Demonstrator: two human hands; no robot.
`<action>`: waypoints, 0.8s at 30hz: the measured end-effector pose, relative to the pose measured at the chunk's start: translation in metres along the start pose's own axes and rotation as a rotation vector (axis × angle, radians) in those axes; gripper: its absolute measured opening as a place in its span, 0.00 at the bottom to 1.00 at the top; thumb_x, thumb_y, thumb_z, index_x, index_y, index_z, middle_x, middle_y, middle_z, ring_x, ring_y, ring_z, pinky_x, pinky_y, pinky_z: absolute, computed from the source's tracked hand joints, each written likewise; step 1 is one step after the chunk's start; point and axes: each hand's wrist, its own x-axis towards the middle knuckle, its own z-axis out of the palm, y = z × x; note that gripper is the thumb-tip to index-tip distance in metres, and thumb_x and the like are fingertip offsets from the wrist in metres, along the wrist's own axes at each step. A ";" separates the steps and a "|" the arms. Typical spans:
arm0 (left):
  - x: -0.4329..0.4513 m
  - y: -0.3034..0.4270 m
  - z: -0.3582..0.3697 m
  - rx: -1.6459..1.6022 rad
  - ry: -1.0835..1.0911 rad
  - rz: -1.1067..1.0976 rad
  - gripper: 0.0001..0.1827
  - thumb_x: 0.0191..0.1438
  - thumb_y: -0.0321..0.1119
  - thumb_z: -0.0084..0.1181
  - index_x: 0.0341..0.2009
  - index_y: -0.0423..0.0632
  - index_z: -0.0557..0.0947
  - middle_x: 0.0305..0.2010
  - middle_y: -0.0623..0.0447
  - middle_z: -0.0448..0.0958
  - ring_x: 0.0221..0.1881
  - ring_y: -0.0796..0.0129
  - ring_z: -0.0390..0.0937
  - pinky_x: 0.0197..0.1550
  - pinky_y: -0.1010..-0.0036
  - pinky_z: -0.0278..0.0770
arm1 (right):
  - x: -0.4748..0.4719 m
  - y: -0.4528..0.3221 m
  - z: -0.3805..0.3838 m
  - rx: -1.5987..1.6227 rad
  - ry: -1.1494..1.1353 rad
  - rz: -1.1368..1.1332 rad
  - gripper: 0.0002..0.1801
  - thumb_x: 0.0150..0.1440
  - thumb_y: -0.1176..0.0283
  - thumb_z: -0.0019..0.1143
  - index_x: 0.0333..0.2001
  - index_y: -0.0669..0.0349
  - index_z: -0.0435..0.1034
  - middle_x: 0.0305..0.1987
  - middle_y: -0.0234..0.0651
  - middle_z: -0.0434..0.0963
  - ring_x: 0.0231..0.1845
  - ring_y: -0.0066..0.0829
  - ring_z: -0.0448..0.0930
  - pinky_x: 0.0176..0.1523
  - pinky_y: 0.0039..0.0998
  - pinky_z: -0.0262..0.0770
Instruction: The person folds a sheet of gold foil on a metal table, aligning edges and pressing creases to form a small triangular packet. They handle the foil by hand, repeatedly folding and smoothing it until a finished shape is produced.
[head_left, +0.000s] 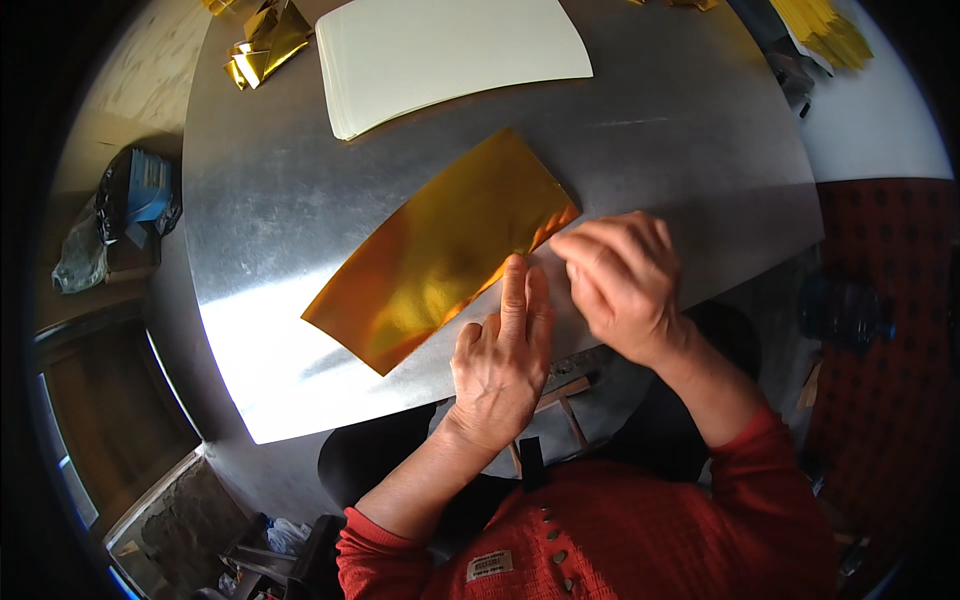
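Note:
A shiny gold foil sheet (442, 247) lies slantwise on the grey metal tabletop (675, 150). Its near long edge is curled or folded up in a narrow strip. My left hand (506, 356) rests with its extended fingertips at that edge, about midway along. To the right, my right hand (626, 281) has its fingers curled, thumb and index near the sheet's right end; whether they touch the foil cannot be told. Beyond the sheet lies a stack of cream paper (450, 56).
Folded gold foil pieces (266, 49) sit at the table's far left. Yellow folded strips (825, 34) lie on a white surface at the far right. A black plastic bag with blue items (146, 187) is left of the table. A blue water bottle (844, 311) lies at the right.

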 end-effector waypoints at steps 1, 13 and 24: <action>0.000 -0.001 0.000 0.023 -0.015 0.008 0.22 0.62 0.31 0.62 0.60 0.41 0.82 0.69 0.37 0.74 0.31 0.72 0.82 0.28 0.76 0.72 | -0.004 -0.003 0.004 0.005 -0.005 -0.051 0.17 0.56 0.76 0.68 0.50 0.57 0.79 0.51 0.34 0.81 0.52 0.36 0.82 0.58 0.43 0.73; -0.008 -0.003 -0.005 -0.089 0.047 0.010 0.24 0.58 0.27 0.64 0.59 0.38 0.82 0.69 0.32 0.74 0.25 0.73 0.80 0.24 0.78 0.71 | -0.018 0.001 0.010 -0.069 -0.317 0.035 0.29 0.62 0.63 0.66 0.66 0.54 0.72 0.73 0.36 0.69 0.75 0.42 0.67 0.79 0.56 0.52; -0.016 -0.005 -0.005 -0.078 -0.021 -0.053 0.24 0.61 0.29 0.63 0.61 0.37 0.79 0.70 0.31 0.72 0.27 0.68 0.81 0.22 0.76 0.72 | -0.016 0.000 0.011 -0.115 -0.298 0.010 0.29 0.59 0.67 0.67 0.65 0.53 0.73 0.70 0.37 0.71 0.73 0.41 0.69 0.79 0.58 0.50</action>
